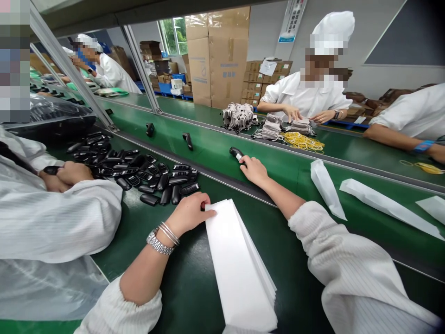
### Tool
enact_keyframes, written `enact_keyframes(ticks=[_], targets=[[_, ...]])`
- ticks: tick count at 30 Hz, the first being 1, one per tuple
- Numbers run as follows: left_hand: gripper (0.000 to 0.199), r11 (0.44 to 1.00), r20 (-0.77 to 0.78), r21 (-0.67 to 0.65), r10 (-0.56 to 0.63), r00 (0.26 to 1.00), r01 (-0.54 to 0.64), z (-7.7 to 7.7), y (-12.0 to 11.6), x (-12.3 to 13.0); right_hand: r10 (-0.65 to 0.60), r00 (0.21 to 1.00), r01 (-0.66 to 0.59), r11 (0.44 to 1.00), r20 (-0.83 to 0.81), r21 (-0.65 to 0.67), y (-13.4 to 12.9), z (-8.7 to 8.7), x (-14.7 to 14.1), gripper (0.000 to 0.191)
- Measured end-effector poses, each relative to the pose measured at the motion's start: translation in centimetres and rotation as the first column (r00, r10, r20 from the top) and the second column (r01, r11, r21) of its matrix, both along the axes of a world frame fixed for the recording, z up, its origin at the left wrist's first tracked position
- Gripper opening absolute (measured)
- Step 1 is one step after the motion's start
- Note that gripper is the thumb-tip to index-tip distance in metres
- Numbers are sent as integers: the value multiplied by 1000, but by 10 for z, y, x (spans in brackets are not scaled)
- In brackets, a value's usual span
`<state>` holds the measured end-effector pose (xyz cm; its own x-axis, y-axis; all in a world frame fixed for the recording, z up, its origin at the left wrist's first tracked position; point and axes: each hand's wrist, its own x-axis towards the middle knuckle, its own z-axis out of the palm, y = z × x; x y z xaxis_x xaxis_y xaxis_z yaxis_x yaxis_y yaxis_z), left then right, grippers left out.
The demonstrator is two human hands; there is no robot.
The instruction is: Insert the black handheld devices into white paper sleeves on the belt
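Note:
A stack of long white paper sleeves (239, 269) lies on the green table in front of me. My left hand (190, 212) pinches the top left corner of this stack between thumb and fingers. Out on the green belt, my right hand (254, 170) has its fingers on one end of a small black device (237, 153) with a white label. Two more black devices, one dark (149, 129) and one curved (187, 140), sit farther left on the belt. White wrapped sleeves (327, 189) lie on the belt to the right of my right hand.
Many black plastic parts (149, 174) are heaped at the left, beside a neighbour's hands (71, 176). A metal post (141, 69) rises behind the belt. Across it, a person in white handles grey bundles (299, 126) near yellow bands (303, 141).

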<state>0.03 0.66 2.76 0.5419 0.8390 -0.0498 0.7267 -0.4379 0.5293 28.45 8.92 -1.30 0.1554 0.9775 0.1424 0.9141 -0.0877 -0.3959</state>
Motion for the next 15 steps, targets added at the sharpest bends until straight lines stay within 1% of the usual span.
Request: enact_keyframes(ticks=[2,3,4,5,6,7,8,9,10,11,13,15], targets=[[11,1000,30,21,-24,999,24,-3,1,1,-54,990,53,998,-130,-15,5,-1,7,26],[14,998,49,52,-33,998,31,-4,1,3,-77,968,75,997,-238,-14,8,-2,8,24],[19,995,63,91,-43,997,37,-5,2,4,-93,922,96,995,-376,-11,10,-2,8,22],[24,991,70,131,-51,996,42,-5,2,5,-94,841,110,994,-533,-1,11,-2,6,21],[28,985,73,167,-57,996,45,-6,2,6,-67,724,111,994,-686,20,11,0,3,21],[31,980,71,194,-64,995,49,-6,3,7,-12,582,99,994,-813,56,10,2,-2,24],[32,976,71,212,-71,995,55,-6,3,7,63,435,77,991,-898,107,8,6,-7,29],[33,974,75,220,-80,994,62,-6,2,8,148,307,48,984,-940,170,5,10,-14,35],[31,973,86,219,-88,992,68,-5,2,9,231,207,14,971,-951,239,1,15,-20,42],[28,975,102,212,-93,990,69,-5,1,10,296,135,-21,955,-945,296,-4,21,-27,48],[17,979,138,197,-86,987,58,-2,-1,11,356,49,-90,932,-933,351,-14,31,-39,61],[10,978,164,201,-81,983,47,0,-3,13,366,6,-162,919,-931,360,-24,38,-49,74]])
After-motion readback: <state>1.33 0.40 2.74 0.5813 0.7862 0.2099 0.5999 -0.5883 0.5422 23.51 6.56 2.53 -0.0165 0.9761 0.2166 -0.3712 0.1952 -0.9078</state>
